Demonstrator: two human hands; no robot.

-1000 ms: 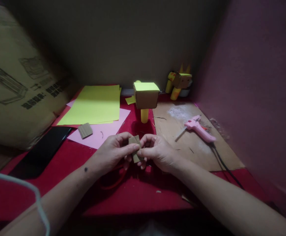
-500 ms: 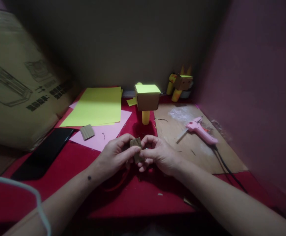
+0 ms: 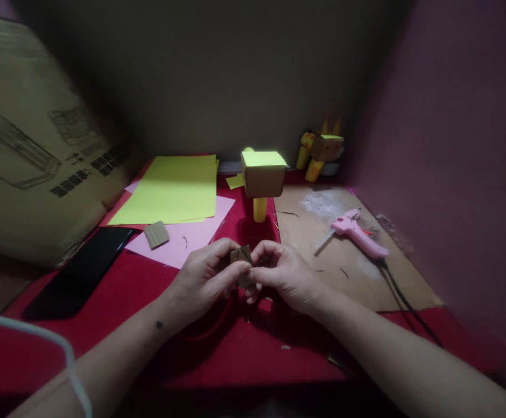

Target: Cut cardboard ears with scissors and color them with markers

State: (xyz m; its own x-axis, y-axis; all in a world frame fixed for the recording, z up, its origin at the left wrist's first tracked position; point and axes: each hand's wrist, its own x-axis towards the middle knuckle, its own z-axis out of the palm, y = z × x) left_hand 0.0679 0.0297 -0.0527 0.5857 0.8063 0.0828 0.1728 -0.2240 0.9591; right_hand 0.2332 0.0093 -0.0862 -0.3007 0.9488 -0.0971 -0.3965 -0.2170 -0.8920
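Over the red desk [image 3: 235,360], my left hand [image 3: 207,276] and right hand [image 3: 281,276] pinch a small bit of cardboard [image 3: 241,254]. I think I'm shaping it; next I should press gently and evenly.

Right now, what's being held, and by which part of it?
A cardboard piece. The left hand grips it across the middle; the right hand has fingers at its right edge, their grip unclear.

- Straight ahead of me, a dull grey wall [image 3: 218,75] closes off the back.
- On the right runs a purplish-pink wall [image 3: 453,145].
- A red-topped table [image 3: 235,366] sits against both.
- The light is dim, corners dark.
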